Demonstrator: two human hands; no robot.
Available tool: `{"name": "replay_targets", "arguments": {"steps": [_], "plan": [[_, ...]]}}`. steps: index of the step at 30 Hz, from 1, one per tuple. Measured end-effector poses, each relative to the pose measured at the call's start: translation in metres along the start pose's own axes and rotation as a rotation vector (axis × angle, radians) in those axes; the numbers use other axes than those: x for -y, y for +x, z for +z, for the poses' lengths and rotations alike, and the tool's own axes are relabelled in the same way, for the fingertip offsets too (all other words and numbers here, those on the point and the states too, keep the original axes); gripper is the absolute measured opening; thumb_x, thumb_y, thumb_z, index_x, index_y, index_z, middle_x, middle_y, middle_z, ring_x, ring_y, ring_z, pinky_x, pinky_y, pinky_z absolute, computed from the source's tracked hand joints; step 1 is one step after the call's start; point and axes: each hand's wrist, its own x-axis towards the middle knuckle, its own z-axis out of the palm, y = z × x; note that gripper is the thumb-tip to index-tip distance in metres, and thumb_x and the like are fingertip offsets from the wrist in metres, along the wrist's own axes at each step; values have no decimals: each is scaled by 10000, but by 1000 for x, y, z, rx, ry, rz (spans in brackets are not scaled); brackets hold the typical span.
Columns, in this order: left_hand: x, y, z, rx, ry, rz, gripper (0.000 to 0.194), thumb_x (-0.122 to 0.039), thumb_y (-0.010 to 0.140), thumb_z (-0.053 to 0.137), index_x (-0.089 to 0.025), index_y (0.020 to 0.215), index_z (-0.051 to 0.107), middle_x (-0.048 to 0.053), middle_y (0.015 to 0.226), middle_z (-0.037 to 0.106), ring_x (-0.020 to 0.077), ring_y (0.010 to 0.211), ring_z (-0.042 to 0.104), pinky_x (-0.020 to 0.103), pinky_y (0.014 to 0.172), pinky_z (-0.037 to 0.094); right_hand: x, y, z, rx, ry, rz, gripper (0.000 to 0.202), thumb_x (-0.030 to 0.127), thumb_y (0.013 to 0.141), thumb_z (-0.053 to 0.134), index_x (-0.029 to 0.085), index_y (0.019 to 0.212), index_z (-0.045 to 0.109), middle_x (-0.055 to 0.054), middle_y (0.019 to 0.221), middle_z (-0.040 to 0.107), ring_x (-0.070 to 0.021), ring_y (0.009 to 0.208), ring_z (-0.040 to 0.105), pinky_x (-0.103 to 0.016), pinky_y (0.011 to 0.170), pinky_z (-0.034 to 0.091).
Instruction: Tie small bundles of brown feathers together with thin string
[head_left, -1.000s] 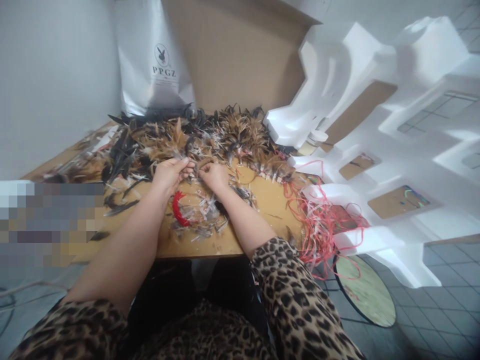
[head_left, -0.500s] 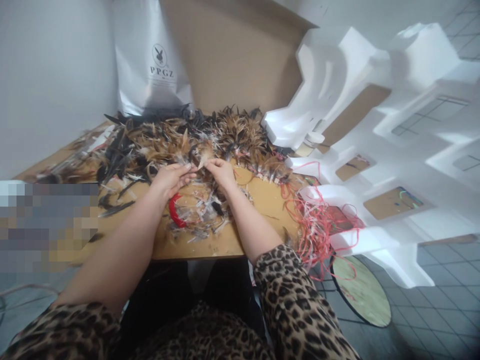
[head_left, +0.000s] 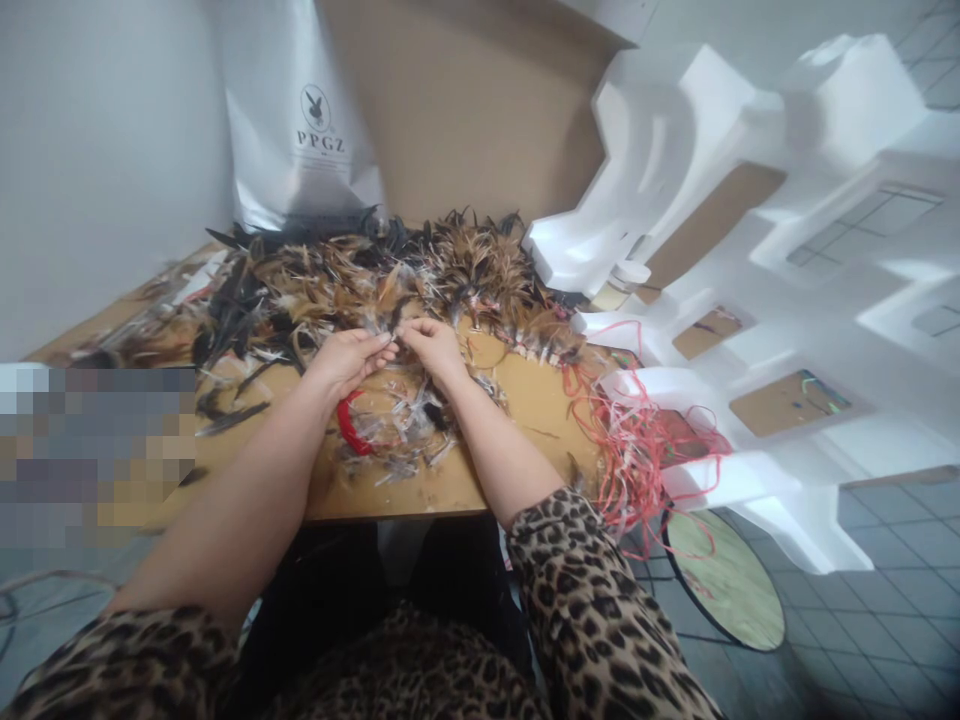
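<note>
Both hands meet over the near side of a big heap of brown and black feathers (head_left: 315,285). My left hand (head_left: 351,358) is closed, thumb against fingers, on a small bunch of feathers (head_left: 391,300) whose tips point away from me. Fingertips of my right hand (head_left: 433,350) pinch at the base of that bunch, touching the left fingertips; what exactly they grip is too small to make out. Just below the hands lie a red ring-shaped coil (head_left: 352,425) and a scatter of clear plastic scraps and loose feather bits (head_left: 409,430).
Tangled red string (head_left: 652,445) hangs over the table's right edge. White foam packing pieces (head_left: 795,250) stand at the right, with a small white-lidded jar (head_left: 628,278) beside them. A silvery bag (head_left: 300,120) and a cardboard panel (head_left: 480,110) rise behind the heap. A round stool (head_left: 724,575) stands below.
My right hand has drawn slightly left and closer to my left hand. The pale feather it held upright has gone down among the bunch between my fingertips.
</note>
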Motion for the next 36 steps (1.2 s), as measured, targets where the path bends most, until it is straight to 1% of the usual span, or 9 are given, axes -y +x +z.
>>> {"name": "replay_targets", "arguments": {"steps": [7, 14, 17, 20, 22, 25, 31, 34, 36], "plan": [[3, 2, 0, 9, 123, 67, 86, -144, 632, 695, -86, 600, 641, 71, 574, 644, 70, 467, 554, 159, 477, 452, -1, -1, 0, 16, 12, -29, 258, 369, 611, 664, 136, 605, 555, 59, 547, 494, -42, 509, 384, -183, 518, 309], [6, 7, -8, 37, 318, 255, 164, -257, 619, 709, -99, 612, 666, 71, 554, 641, 103, 456, 563, 204, 476, 465, 1, -1, -4, 92, 28, -61, 243, 350, 617, 670, 139, 590, 552, 63, 539, 477, -44, 517, 390, -186, 541, 322], [4, 7, -10, 7, 380, 345, 187, -285, 642, 693, -99, 649, 678, 71, 561, 645, 103, 454, 563, 201, 470, 459, 5, 0, -4, 16, 77, -52, 233, 360, 627, 666, 142, 655, 590, 51, 576, 524, -49, 524, 419, -189, 551, 348], [2, 9, -11, -82, 304, 366, 202, -295, 674, 667, -93, 669, 672, 91, 628, 670, 100, 473, 576, 189, 456, 449, 5, 4, -7, -110, 102, -66, 232, 343, 642, 655, 137, 744, 625, 17, 678, 604, -67, 587, 490, -199, 610, 400], [-1, 10, -12, -150, 175, 341, 188, -277, 684, 658, -90, 666, 653, 110, 706, 689, 91, 489, 583, 174, 442, 439, 1, 7, -11, -132, -10, -84, 204, 321, 659, 636, 133, 739, 631, -4, 719, 632, -83, 631, 524, -211, 650, 420], [-3, 11, -12, -207, 14, 289, 161, -246, 683, 660, -91, 662, 624, 114, 762, 696, 69, 490, 576, 141, 415, 411, -5, 8, -17, -76, -379, -101, 165, 306, 697, 593, 152, 724, 645, -7, 716, 647, -109, 660, 550, -231, 674, 426], [-3, 9, -11, -163, -3, 264, 160, -240, 679, 664, -85, 680, 625, 115, 773, 696, 59, 485, 571, 123, 396, 394, -2, -1, -12, 9, -1095, -151, 187, 342, 712, 568, 223, 819, 666, -37, 863, 666, -190, 828, 589, -313, 776, 420], [-3, 8, -11, -155, 14, 262, 159, -237, 681, 660, -81, 690, 633, 117, 781, 695, 55, 481, 566, 121, 395, 391, 1, -1, -9, 14, -1219, -146, 180, 297, 738, 523, 217, 818, 663, -62, 908, 666, -203, 868, 590, -333, 806, 411], [-3, 8, -11, -158, 11, 264, 158, -237, 680, 661, -82, 692, 633, 114, 782, 695, 52, 480, 562, 122, 396, 390, 1, 1, -12, -8, -1183, -127, 181, 269, 753, 493, 210, 786, 661, -56, 872, 670, -187, 835, 592, -313, 786, 415]]}}
